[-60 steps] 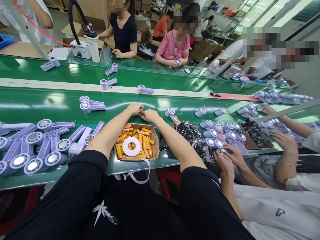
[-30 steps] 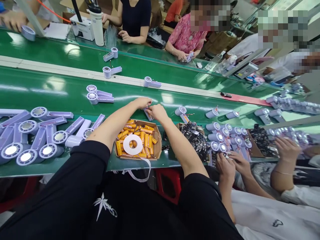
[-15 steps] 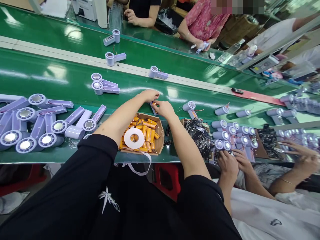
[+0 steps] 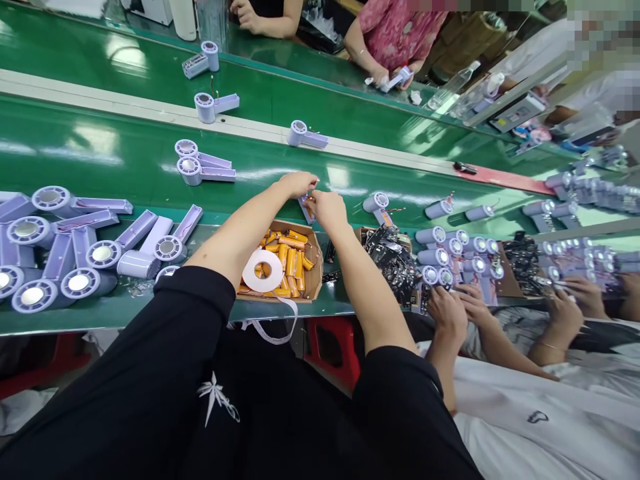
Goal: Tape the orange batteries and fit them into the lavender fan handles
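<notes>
Past the cardboard box [image 4: 314, 267] of orange batteries [image 4: 287, 257], my two hands meet over a purple housing [image 4: 306, 209]. My left hand [image 4: 299, 183] is closed at the top of this housing, its fingertips pinched on something too small to make out. My right hand [image 4: 327, 208] has its fingers bent around the housing's right side, near the wires. Part of the housing and whatever lies inside it are hidden by my fingers. A white tape roll [image 4: 263, 271] rests on the batteries, with its strip hanging over the table edge.
Many purple fan housings [image 4: 103, 253] crowd the left. Black circuit boards [image 4: 393, 263] are heaped right of my right forearm. More housings stand along the green belt [image 4: 260, 157] and farther right. Co-workers' hands [image 4: 447, 310] work at right; another person [image 4: 395, 40] sits across.
The whole view has shifted slightly, so most things appear farther left and higher. My hands stay together at the housing, with small finger movements.
</notes>
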The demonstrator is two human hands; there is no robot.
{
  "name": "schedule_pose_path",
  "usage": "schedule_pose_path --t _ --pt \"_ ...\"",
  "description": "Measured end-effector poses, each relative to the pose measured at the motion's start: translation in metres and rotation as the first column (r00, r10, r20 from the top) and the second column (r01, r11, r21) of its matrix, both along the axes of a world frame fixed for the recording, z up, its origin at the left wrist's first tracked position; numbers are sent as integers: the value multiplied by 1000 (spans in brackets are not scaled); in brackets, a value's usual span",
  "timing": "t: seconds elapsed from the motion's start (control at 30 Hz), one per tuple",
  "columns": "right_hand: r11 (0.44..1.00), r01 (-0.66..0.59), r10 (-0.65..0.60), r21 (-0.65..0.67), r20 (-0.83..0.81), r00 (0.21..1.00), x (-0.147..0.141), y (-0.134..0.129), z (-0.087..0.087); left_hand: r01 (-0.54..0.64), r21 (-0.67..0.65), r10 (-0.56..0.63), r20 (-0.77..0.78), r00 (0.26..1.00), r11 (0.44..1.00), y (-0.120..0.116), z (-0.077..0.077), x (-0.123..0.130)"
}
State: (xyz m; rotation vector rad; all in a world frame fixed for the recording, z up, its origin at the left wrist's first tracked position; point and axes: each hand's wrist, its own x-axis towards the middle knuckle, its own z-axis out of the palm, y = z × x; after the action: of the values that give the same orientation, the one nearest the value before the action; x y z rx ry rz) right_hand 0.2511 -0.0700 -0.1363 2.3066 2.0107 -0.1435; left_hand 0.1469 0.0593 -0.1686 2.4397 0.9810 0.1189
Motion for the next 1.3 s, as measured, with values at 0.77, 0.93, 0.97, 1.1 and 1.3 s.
schedule_pose_path --t 0.77,0.93,0.97,1.1,1.3 --pt "852 371 150 368 -853 501 -30 -257 -33 559 161 -566 -7 825 813 -190 81 -190" --pt "932 -125 298 340 -525 797 -72 -253 -7 430 235 -422 -88 903 872 -222 60 -228" --pt "932 -197 328 306 -472 819 -77 -248 -4 417 237 -407 -92 909 877 -223 57 -230" --pt "901 -319 422 294 -428 799 -80 -241 -4 314 244 -320 -16 947 917 -223 58 -238" --pt "870 -292 478 398 -531 700 -77 -245 -3 302 203 -301 -34 953 931 -228 56 -230"
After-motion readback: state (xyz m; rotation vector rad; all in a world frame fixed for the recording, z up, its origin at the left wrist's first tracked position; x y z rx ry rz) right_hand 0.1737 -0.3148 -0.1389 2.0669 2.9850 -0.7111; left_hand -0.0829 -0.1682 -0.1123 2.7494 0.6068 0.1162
